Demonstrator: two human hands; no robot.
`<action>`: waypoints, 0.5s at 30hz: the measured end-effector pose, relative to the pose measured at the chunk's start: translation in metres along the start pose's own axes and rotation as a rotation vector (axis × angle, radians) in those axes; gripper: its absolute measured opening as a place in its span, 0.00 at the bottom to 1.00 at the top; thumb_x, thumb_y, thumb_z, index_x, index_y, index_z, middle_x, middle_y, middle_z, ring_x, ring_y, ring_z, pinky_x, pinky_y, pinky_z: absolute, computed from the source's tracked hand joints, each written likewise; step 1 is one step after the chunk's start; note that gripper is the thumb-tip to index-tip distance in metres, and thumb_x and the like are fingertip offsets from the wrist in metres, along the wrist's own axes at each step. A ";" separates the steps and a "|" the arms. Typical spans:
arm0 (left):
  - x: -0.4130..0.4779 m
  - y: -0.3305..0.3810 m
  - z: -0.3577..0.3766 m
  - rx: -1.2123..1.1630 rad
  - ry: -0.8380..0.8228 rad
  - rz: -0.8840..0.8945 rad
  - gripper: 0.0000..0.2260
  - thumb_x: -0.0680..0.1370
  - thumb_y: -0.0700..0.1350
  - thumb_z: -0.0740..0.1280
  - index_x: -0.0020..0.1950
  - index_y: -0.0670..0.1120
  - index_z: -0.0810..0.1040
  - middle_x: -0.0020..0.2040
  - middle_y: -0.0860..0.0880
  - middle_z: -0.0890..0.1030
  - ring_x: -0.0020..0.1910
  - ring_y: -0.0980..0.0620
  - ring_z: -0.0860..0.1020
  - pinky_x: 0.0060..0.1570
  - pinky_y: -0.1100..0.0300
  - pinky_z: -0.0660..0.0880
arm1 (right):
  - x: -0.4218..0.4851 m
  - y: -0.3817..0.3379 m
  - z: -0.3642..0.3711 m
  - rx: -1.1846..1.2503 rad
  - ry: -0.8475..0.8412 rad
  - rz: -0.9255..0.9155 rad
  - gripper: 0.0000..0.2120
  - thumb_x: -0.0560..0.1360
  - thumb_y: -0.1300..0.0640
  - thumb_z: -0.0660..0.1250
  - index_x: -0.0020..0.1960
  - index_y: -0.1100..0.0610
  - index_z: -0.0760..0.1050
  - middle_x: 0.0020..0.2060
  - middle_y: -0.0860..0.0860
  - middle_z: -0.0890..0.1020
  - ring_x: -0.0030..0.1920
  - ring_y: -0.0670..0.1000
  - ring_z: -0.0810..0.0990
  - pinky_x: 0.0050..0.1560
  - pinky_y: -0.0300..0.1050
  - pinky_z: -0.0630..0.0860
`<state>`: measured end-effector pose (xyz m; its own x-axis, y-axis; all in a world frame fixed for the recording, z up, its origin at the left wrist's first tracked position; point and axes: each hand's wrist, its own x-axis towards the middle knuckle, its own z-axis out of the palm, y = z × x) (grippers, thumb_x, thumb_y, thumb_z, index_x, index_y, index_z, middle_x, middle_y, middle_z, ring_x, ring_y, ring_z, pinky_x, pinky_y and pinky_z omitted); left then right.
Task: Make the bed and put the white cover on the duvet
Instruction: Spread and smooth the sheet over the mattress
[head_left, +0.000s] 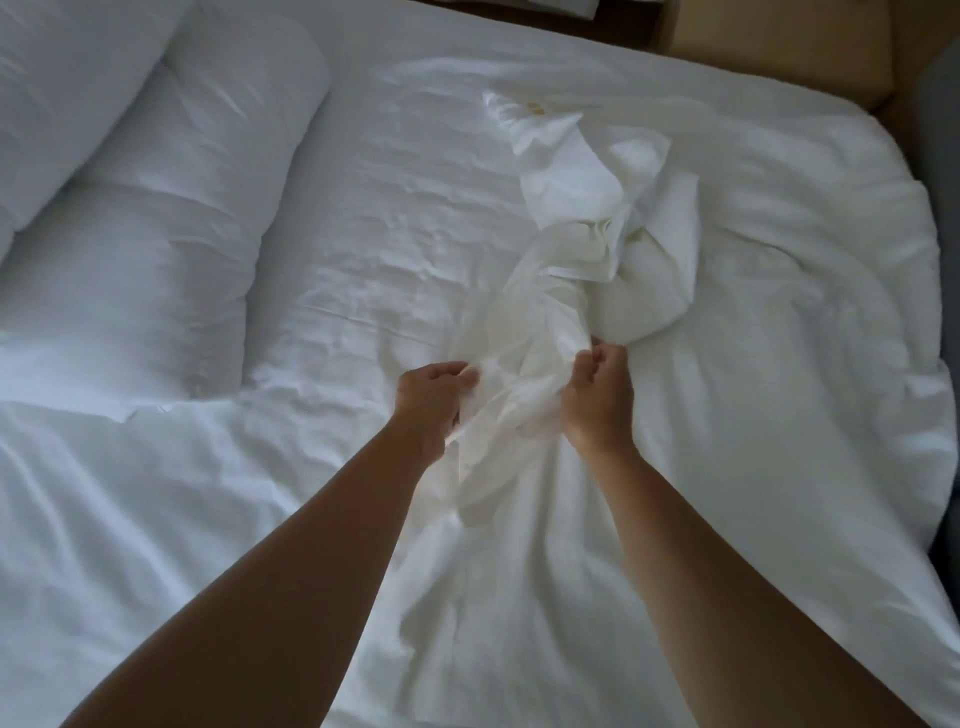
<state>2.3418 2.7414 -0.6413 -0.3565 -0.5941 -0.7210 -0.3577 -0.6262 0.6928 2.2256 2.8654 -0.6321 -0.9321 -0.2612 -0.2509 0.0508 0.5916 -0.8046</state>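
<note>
A crumpled white cover (582, 218) lies bunched in a long twisted heap in the middle of the bed, on top of the spread white duvet (779, 338). My left hand (431, 400) grips a fold of the cover at its near end. My right hand (597, 400) clutches the same bunch just to the right, about a hand's width away. The fabric between my hands is lifted and gathered. A small yellowish mark (535, 107) shows at the cover's far end.
Two white pillows (156, 218) lie stacked at the left, at the head of the bed. A wrinkled white sheet (395, 208) shows beside them. Tan floor or furniture (779, 47) borders the bed's far right corner, and a grey surface (935, 130) runs along the right edge.
</note>
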 end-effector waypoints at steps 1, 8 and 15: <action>0.002 0.001 -0.002 -0.020 0.025 0.014 0.05 0.75 0.37 0.74 0.50 0.43 0.85 0.51 0.39 0.86 0.45 0.44 0.82 0.56 0.44 0.82 | -0.001 0.002 -0.005 0.020 0.070 0.035 0.11 0.84 0.59 0.56 0.61 0.65 0.71 0.57 0.61 0.79 0.56 0.58 0.78 0.48 0.40 0.67; -0.005 -0.020 -0.002 0.225 0.143 0.210 0.05 0.76 0.42 0.70 0.46 0.40 0.83 0.35 0.53 0.77 0.36 0.51 0.74 0.35 0.58 0.71 | 0.021 0.007 -0.034 0.011 0.233 0.501 0.15 0.82 0.63 0.56 0.67 0.67 0.71 0.64 0.63 0.76 0.66 0.63 0.75 0.62 0.49 0.72; -0.024 -0.042 0.010 0.727 0.110 0.240 0.09 0.79 0.44 0.67 0.54 0.40 0.78 0.49 0.42 0.82 0.48 0.42 0.81 0.45 0.51 0.79 | -0.048 -0.009 0.013 -0.540 -0.191 -0.806 0.10 0.74 0.62 0.59 0.51 0.58 0.78 0.47 0.56 0.81 0.49 0.60 0.80 0.49 0.52 0.75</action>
<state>2.3568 2.7868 -0.6533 -0.4218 -0.7421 -0.5209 -0.7721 -0.0073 0.6355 2.2749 2.8625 -0.6194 -0.5398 -0.8295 0.1430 -0.7884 0.4387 -0.4313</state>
